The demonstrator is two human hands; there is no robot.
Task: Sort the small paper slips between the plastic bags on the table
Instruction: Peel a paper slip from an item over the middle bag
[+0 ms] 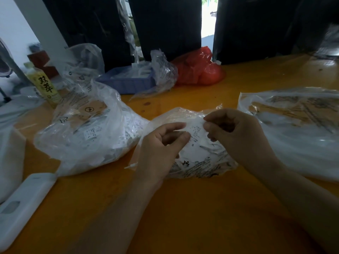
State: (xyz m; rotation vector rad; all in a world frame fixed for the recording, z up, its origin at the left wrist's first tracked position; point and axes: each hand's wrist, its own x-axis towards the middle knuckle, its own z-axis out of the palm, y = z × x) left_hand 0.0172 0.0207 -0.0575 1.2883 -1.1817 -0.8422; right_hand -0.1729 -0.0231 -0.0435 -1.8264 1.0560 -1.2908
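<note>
blurred: print on small white paper slip unreadable | cut off: clear plastic bag at my right, white flat phone-like case

Thin clear plastic and printed paper on a smooth orange counter.

The middle bag is glossy, crinkled film holding matt white paper slips; the bags left and right of it are the same shiny film. Behind it lie a translucent red plastic bag and a matt blue plastic tray. Far left of it, a white case looks smooth and matt.
</note>
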